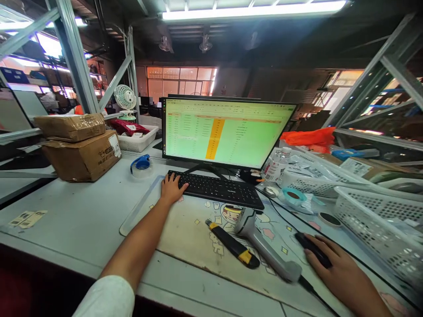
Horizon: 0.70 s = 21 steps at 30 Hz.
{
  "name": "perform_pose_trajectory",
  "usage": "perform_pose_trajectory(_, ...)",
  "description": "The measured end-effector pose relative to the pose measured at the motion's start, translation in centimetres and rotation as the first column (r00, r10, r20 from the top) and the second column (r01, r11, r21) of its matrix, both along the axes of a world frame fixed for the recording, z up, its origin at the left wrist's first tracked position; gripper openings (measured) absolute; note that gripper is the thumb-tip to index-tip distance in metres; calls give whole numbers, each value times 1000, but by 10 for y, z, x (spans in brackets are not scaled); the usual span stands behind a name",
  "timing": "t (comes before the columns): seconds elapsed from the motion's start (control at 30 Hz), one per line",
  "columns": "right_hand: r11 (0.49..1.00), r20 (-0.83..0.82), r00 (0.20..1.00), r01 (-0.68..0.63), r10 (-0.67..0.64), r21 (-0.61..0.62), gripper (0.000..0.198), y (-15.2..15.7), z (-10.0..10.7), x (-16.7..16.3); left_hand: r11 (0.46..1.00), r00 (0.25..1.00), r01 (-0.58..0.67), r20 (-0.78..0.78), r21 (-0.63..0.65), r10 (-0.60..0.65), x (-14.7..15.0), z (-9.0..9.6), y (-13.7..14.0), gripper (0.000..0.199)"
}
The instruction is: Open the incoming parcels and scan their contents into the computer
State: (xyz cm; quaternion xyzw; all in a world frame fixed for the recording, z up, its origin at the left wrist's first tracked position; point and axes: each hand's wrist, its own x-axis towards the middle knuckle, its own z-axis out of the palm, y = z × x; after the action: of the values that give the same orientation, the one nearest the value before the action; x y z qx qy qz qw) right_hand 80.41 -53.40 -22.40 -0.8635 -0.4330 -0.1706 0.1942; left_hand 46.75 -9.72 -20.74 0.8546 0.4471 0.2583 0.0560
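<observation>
My left hand [172, 188] lies with its fingers spread over the left end of a black keyboard [220, 188]. Under my right hand [333, 264] is a black computer mouse [313, 249], its fingers wrapped around it on a printed desk mat [185, 229]. Between the hands lie a black-and-yellow utility knife [233, 244] and a grey barcode scanner [269, 248] with its cable running toward the bottom edge. Behind the keyboard stands a monitor [188, 136] showing a green spreadsheet with one orange column.
Two stacked cardboard boxes [81, 160] stand at the left, near a blue tape dispenser [142, 164]. White plastic baskets [380, 220], a teal tape roll [293, 197] and a plastic bottle [276, 165] crowd the right. A metal rack post [74, 57] rises at the left.
</observation>
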Motion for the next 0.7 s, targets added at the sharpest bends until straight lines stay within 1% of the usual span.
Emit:
perform_pose_trajectory(0.17, 999, -29, 999, 38, -38, 10, 69, 2, 4, -3, 1000, 1000, 3, 0, -7, -3, 0, 0, 1, 71)
perform_pose_trajectory(0.37, 998, 27, 1000, -2, 0, 57, 60, 2, -2, 2, 1000, 1000, 4, 20, 17, -4, 1, 0, 0, 68)
perform_pose_trajectory(0.5, 999, 61, 998, -5, 3, 43, 56, 1, -5, 1, 1000, 1000, -1, 25, 25, 1, -4, 3, -1, 63)
perform_pose_trajectory(0.6, 1000, 62, 998, 11, -12, 27, 57, 1, -4, -5, 999, 1000, -14, 28, 50, 13, -3, 9, -8, 59)
perform_pose_trajectory(0.63, 1000, 62, 998, 13, -14, 22, 58, 1, -2, -8, 997, 1000, -1, 28, 74, -1, 0, 12, -13, 59)
perform_pose_trajectory(0.67, 1000, 64, 998, 15, -16, 16, 58, 1, -1, -10, 994, 999, 46, 16, 102, -47, 7, 16, -19, 59)
perform_pose_trajectory(0.7, 1000, 68, 998, 17, -17, 7, 58, 1, 0, -13, 983, 992, 126, -9, 130, -126, 15, 20, -26, 60)
